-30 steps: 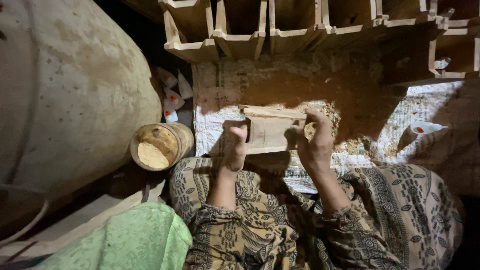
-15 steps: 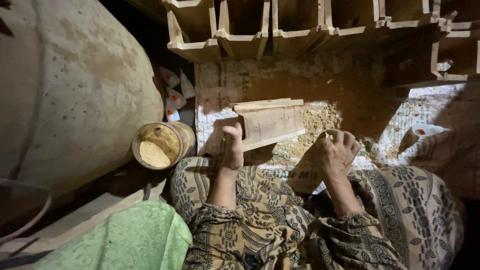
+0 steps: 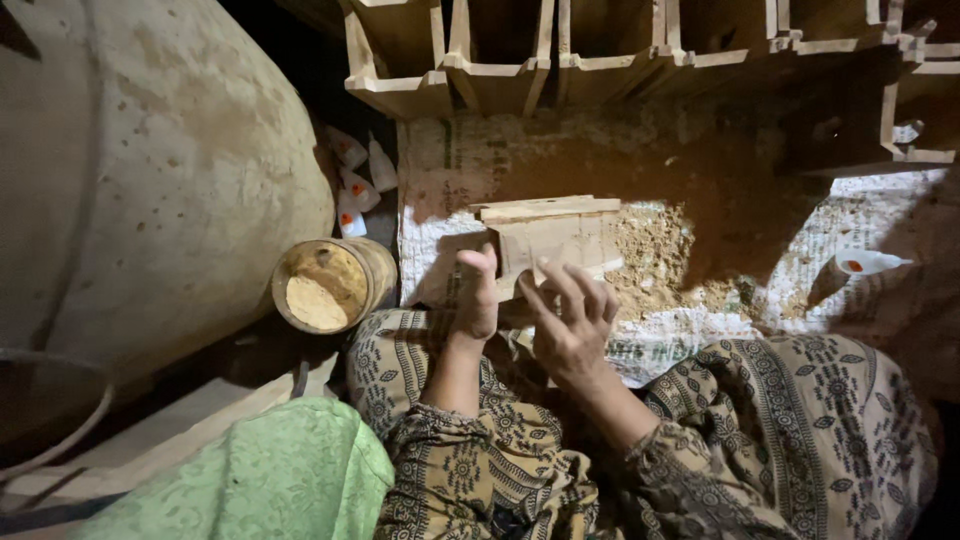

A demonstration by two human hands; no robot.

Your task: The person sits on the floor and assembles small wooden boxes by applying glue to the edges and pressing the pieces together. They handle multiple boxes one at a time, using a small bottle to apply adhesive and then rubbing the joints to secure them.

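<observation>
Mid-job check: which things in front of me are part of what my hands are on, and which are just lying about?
In hand:
- small wooden frame piece, held by the left hand
- right hand, fingers spread just below it
- sawdust pile on the woven sack beneath

Lying about:
- round tin of powder
- small white bottles
- white bottle on the right
- row of wooden frames behind

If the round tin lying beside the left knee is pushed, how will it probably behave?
The round tin lies on its side, so it would likely roll rather than slide. Its open mouth shows pale powder inside, which could spill if it turns. The left hand is nearest it, though not touching.
</observation>
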